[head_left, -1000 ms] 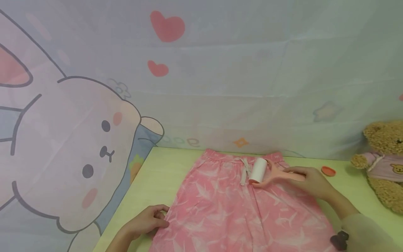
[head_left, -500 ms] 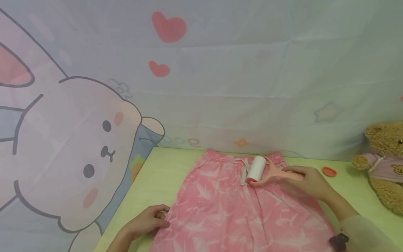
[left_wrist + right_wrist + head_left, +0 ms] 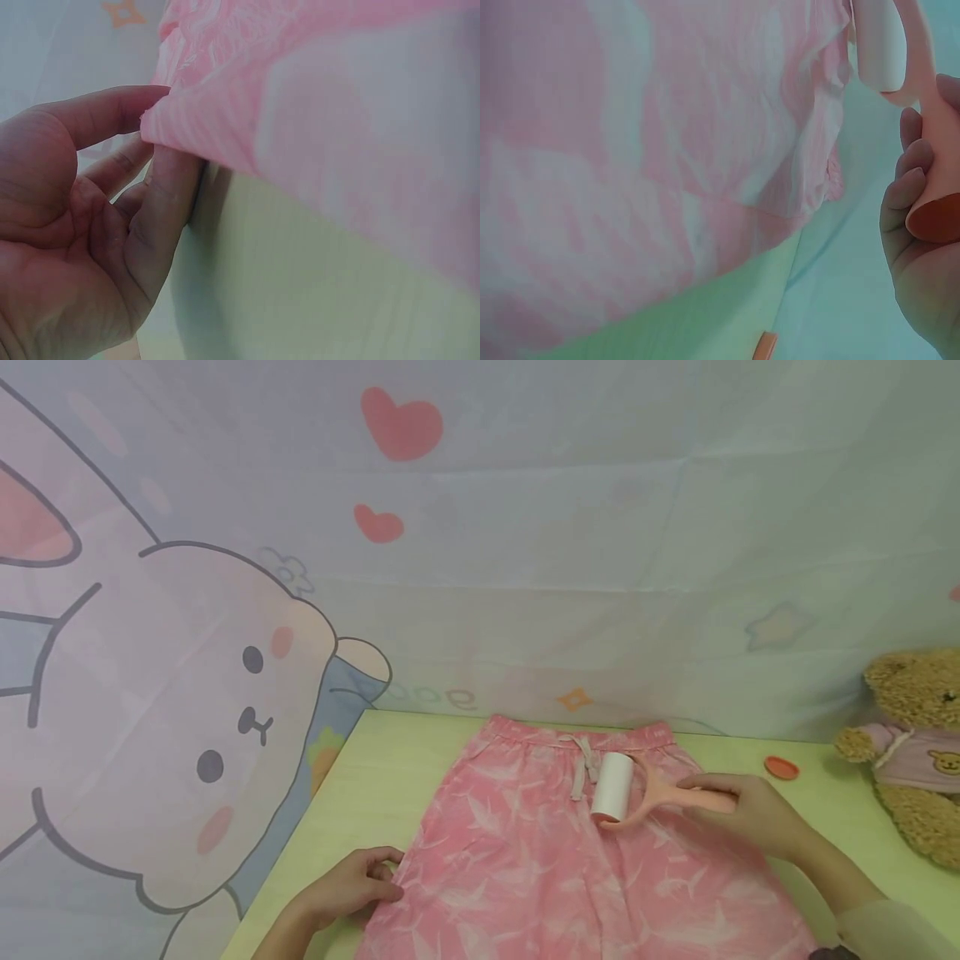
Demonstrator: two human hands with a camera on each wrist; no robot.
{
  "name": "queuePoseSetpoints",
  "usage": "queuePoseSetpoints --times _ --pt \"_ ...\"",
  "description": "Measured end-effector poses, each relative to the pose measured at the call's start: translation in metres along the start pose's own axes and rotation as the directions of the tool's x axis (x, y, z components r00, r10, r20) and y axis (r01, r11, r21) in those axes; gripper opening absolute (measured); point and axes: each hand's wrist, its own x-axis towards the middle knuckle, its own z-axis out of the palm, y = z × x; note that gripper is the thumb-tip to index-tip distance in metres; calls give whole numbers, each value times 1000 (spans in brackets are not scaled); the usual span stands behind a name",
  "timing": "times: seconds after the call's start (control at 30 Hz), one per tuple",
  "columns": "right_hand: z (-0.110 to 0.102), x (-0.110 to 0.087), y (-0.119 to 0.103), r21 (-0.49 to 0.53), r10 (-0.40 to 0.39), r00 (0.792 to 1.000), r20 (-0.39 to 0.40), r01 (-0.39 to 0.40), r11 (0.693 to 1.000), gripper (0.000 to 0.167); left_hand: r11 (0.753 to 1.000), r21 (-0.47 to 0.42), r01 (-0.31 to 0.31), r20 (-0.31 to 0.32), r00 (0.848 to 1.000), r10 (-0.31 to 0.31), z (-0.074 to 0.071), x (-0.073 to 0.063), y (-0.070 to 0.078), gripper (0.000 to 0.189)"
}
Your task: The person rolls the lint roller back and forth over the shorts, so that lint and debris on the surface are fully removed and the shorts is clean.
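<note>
lint roller (image 3: 662,789) over pink garment (image 3: 517,868), its handle (image 3: 705,798) gripped by right hand (image 3: 765,817); left hand (image 3: 348,887), well apart, pinches garment's left edge | head points left, handle's long axis left-right, white cylinder (image 3: 614,787) near-far, slightly slanted | versus 0.5 s ago: roller shifted nearer the person, left hand unmoved

Pink, White and Peach on Pale Yellow-Green

The pink garment (image 3: 517,860) is patterned with feathery white shapes; its drawstring (image 3: 579,781) is left off-white. A white roll (image 3: 614,785) is paired with a peach handle (image 3: 697,797). The table (image 3: 397,768) is coloured yellow-green. The pale grey-blue backdrop (image 3: 562,543) is printed with a dark-outlined, pink-cheeked rabbit (image 3: 165,693) and pinkish-red hearts (image 3: 402,425). The tan bear (image 3: 911,693) is dressed in dusty pink.
</note>
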Motion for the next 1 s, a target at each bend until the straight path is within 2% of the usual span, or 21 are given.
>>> queuePoseSetpoints --times 0.1,0.33,0.5,0.8,1.0 --pt "2 -5 -2 -19 -31 999 6 31 999 32 1000 -5 -3 4 1000 3 0 -1 0 36" --pt "8 -13 -6 92 -64 996 59 58 994 29 1000 2 -9 7 1000 9 -3 1 -1 37" --pt "14 -15 -7 135 -115 991 66 105 985 29 1000 -4 -14 9 1000 14 -3 0 -1 37" --pt "22 -15 -5 89 -181 980 82 174 981 28 1000 13 -15 -11 1000 16 0 1 -1 37" --pt "17 -19 -2 45 -154 985 75 151 987 28 1000 13 -25 -2 1000 25 0 0 0 36"
